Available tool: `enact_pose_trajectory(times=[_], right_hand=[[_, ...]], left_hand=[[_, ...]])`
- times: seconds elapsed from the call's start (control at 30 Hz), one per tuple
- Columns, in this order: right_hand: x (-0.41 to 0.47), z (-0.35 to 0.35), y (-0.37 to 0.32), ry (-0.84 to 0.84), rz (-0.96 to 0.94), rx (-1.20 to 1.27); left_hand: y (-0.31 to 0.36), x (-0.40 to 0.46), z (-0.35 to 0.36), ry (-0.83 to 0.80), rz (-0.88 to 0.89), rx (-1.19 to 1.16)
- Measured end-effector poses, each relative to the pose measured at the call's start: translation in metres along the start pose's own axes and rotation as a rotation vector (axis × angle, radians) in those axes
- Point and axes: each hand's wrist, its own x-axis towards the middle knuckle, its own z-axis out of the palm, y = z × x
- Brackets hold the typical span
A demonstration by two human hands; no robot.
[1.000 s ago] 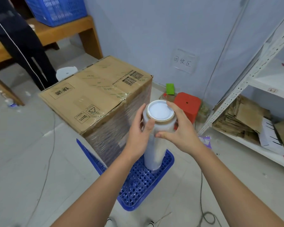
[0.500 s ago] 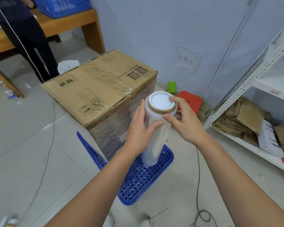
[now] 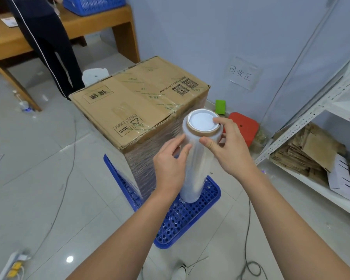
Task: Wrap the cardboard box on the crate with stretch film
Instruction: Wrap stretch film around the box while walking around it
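Both hands (image 3: 170, 164) (image 3: 230, 146) grip film roll (image 3: 196, 164) beside box (image 3: 137, 104); stool (image 3: 243, 126) behind.

You have a brown cardboard box (image 3: 137, 104), taped shut and printed with labels, standing on a blue perforated crate (image 3: 182, 217), its sides already sheathed in clear film. At its 4 o'clock, the stretch film roll (image 3: 196, 164) stands upright over the crate's bare end.
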Motion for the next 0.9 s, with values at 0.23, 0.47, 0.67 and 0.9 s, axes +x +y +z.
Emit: enact_pose_trajectory(times=[0.23, 0.47, 0.67, 0.9], right_hand=[[-0.005, 0.004, -0.004, 0.082, 0.043, -0.035], [-0.011, 0.003, -0.010, 0.089, 0.056, -0.052], [-0.013, 0.005, -0.014, 0.100, 0.049, -0.070], [-0.015, 0.006, -0.016, 0.095, 0.035, -0.089]], left_hand=[[0.006, -0.001, 0.003, 0.027, -0.018, -0.017], [0.011, 0.001, 0.001, 0.006, -0.096, -0.046], [0.010, 0.007, 0.000, -0.118, -0.065, 0.107], [0.006, 0.003, -0.003, -0.168, 0.010, 0.144]])
